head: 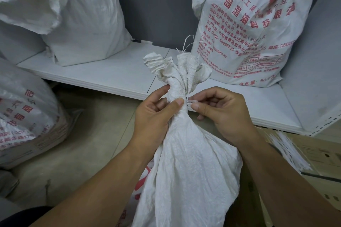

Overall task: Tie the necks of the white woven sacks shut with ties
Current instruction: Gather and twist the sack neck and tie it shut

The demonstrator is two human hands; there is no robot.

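At the frame's centre, running down to 6 o'clock, a white woven sack point(188, 162) stands with its neck point(177, 90) gathered and twisted. A printed sack point(249, 42) sits on the white shelf point(110, 72) at 1 o'clock and a plain sack point(88, 24) at 11 o'clock. The left grip point(156, 114) is clenched round the neck from its 9 o'clock side, thumb pressed across the twist, while the right grip point(221, 114), just at the neck's 3 o'clock side, pinches the thin white tie point(191, 101) between thumb and forefinger.
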